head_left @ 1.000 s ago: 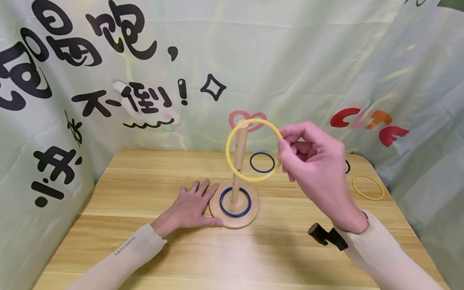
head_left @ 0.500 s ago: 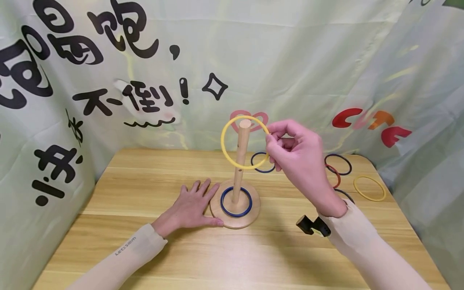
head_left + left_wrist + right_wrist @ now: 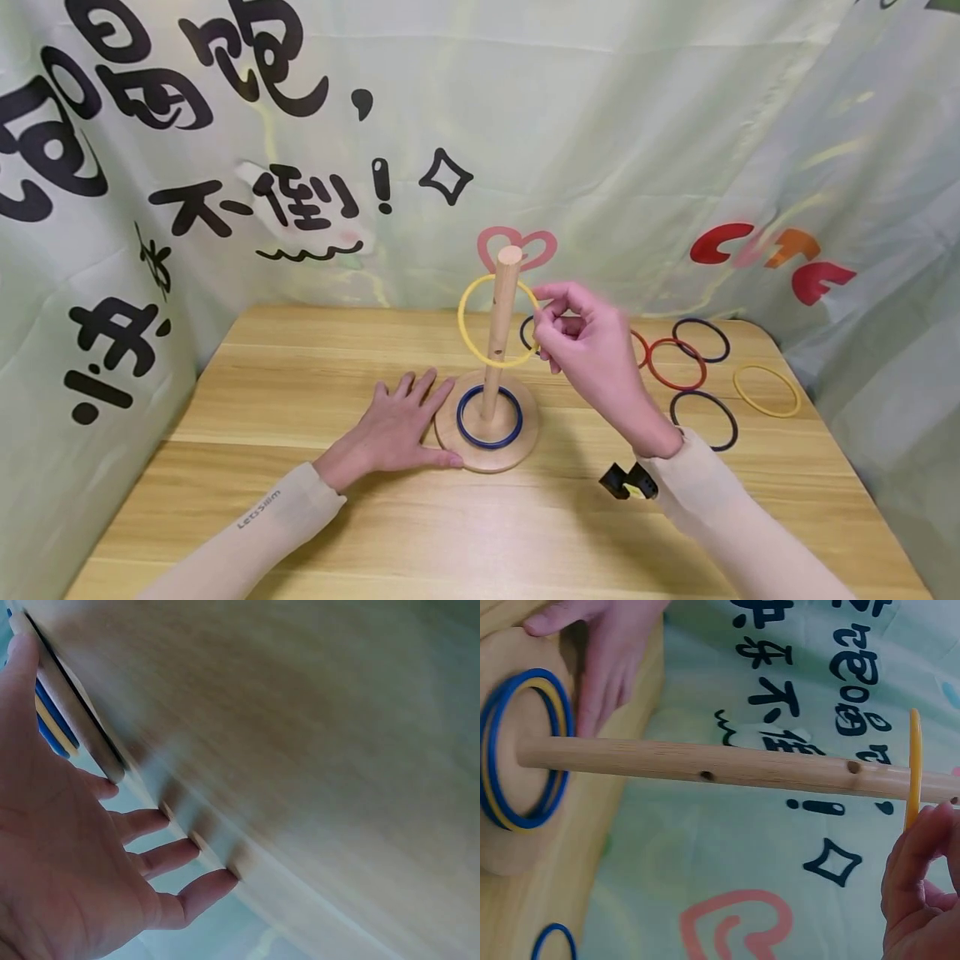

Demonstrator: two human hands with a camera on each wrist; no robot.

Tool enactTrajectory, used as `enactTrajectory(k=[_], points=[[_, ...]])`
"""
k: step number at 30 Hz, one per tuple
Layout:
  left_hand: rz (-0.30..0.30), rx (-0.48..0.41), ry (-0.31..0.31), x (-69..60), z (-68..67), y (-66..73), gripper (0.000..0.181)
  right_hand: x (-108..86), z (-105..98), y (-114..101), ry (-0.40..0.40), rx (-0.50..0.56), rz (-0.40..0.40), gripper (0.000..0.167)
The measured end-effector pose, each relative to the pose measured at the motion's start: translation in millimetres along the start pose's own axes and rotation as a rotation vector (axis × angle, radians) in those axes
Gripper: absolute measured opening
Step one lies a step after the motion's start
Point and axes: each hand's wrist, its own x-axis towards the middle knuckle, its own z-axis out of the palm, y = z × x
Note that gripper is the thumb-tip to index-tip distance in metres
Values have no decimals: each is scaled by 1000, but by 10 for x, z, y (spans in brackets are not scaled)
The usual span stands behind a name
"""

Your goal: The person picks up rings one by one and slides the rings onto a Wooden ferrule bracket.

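Between thumb and fingertips, my right hand [image 3: 588,342] pinches a yellow ring [image 3: 461,321] by its right side. That ring encircles the upper part of an upright wooden peg [image 3: 504,308], below its top. The peg rises from a round wooden base [image 3: 529,418]. Around its foot lies a stack of rings; the right wrist view shows a yellow ring between blue rings [image 3: 566,720]. My left hand [image 3: 397,429] rests spread on the table at the base's left, its thumb touching the base's edge. In the left wrist view the left fingers [image 3: 180,856] reach down to the wood.
Loose rings lie on the table [image 3: 300,350] at right: a red ring [image 3: 677,388], dark blue rings [image 3: 736,429] and a yellow ring [image 3: 765,415]. Another red ring [image 3: 646,354] and a blue ring [image 3: 523,335] are partly behind my right hand. A printed curtain [image 3: 600,150] stands behind.
My right hand has moved left and down with the yellow ring, which now sits around the peg below its top. My left hand has stayed in place.
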Motion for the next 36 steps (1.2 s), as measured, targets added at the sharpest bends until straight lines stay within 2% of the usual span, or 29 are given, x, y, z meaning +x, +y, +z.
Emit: enactTrajectory(k=[9, 13, 26, 36], points=[[3, 13, 15, -7, 23, -23, 124, -158, 124, 241, -24, -22, 27, 34], [-3, 5, 0, -2, 31, -23, 124, -231, 196, 390, -42, -44, 51, 34], [14, 21, 26, -5, 31, -34, 125, -426, 360, 822, -104, -43, 182, 33], [2, 26, 6, 5, 24, -24, 124, -520, 437, 1044, -177, -69, 295, 32]])
